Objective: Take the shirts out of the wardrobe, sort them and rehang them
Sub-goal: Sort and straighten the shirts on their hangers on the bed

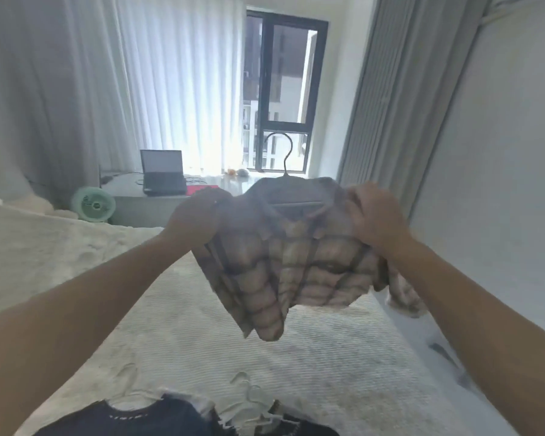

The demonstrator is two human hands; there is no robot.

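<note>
I hold a beige and brown plaid shirt (296,265) up in the air above the bed. It sits on a hanger (285,158) whose dark hook sticks up over the collar. My left hand (199,215) grips the shirt's left shoulder. My right hand (375,215) grips its right shoulder. The shirt's lower part hangs bunched and blurred. At the bottom edge, dark navy shirts (158,416) lie on the bed with white hangers (249,404) among them.
A bed with a white textured cover (328,357) fills the foreground. Beyond it stands a low desk (158,202) with an open laptop (162,174), and a mint green fan (93,204) beside it. White curtains (177,89) and a window lie behind; a grey wall is at right.
</note>
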